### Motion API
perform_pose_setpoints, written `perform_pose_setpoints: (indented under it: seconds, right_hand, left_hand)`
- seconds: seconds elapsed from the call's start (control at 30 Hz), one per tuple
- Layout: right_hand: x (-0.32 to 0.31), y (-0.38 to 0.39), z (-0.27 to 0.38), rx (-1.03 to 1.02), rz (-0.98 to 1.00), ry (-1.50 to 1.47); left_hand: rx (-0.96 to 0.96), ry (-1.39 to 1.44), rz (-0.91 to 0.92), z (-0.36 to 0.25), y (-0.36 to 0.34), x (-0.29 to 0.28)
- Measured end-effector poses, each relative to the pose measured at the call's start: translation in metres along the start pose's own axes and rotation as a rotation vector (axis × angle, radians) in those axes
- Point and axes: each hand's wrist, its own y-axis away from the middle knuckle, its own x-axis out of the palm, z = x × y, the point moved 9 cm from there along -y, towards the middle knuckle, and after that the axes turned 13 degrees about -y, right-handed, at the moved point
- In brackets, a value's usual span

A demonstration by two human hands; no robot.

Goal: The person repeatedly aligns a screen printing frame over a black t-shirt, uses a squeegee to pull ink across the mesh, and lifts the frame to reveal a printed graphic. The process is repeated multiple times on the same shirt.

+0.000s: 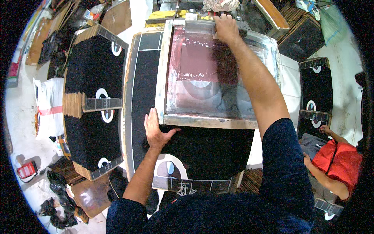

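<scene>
Your left hand point(156, 133) spreads at the screen frame point(212, 124)'s near-left corner; right hand point(227, 30) grips grey bar point(200, 25), far side. Frame overlies black board point(212, 150) — mesh point(198, 58) pink far, near part seemingly uncoated; left stack point(91, 66) already patterned.

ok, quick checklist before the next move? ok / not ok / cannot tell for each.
1. Left hand at the near-left corner of the screen frame: ok.
2. Right hand at the frame's far side: ok; what its fingers grip: cannot tell.
3. Reddish patch spread over the whole mesh: not ok, only the far part looks heavily covered.
4. Frame lying flush on the black panel: cannot tell.
5. Co-worker in red apart from the frame: ok.
</scene>
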Motion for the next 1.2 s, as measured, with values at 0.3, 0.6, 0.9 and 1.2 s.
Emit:
perform_pose_setpoints:
  seconds: [0.3, 0.6, 0.9, 1.2]
  right_hand:
    - [-0.035, 0.095, 0.042, -0.048, 0.001, -0.216]
    - [-0.018, 0.148, 0.063, 0.002, 0.083, -0.218]
    - [-0.006, 0.163, 0.064, -0.08, 0.007, -0.174]
    - [0.003, 0.031, 0.022, -0.032, -0.006, -0.128]
  left_hand:
    - [-0.079, 0.004, 0.144, 0.008, 0.005, 0.01]
    - [-0.044, 0.02, 0.127, 0.006, 0.007, 0.009]
    - [-0.061, -0.033, 0.201, 0.007, 0.004, 0.014]
    - [-0.057, -0.045, 0.205, 0.006, 0.003, 0.016]
